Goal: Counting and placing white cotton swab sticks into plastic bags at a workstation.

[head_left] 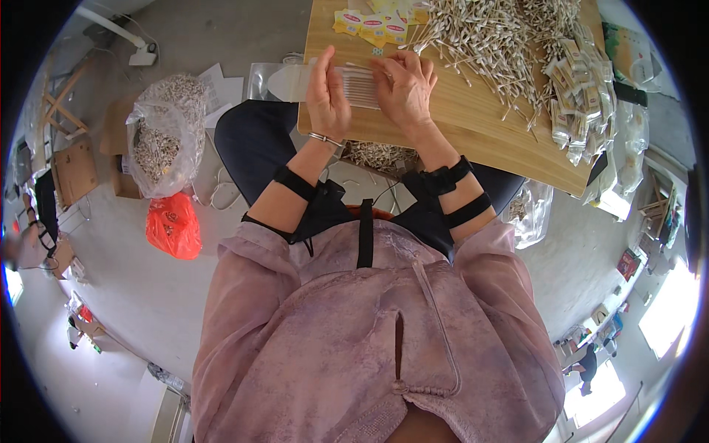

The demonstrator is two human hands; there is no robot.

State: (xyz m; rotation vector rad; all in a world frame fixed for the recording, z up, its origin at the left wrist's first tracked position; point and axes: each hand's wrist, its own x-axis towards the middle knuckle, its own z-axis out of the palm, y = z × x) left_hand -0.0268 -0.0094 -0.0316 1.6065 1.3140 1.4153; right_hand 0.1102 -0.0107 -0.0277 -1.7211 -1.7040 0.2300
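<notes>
A flat row of cotton swabs lies side by side near the front left edge of the wooden table, between my two hands. My left hand stands on edge at the row's left end, fingers stretched out and the palm turned toward the swabs. Over the right end bends my right hand, its fingers curled and pressed together on the swabs there; its fingertips are partly hidden. Clear plastic sticks out past the table edge beside my left hand.
A heap of loose cotton swabs covers the table's far right. Filled small packets are piled right of it; yellow printed cards lie at the back. Left on the floor are a clear bag of swabs and a red plastic bag.
</notes>
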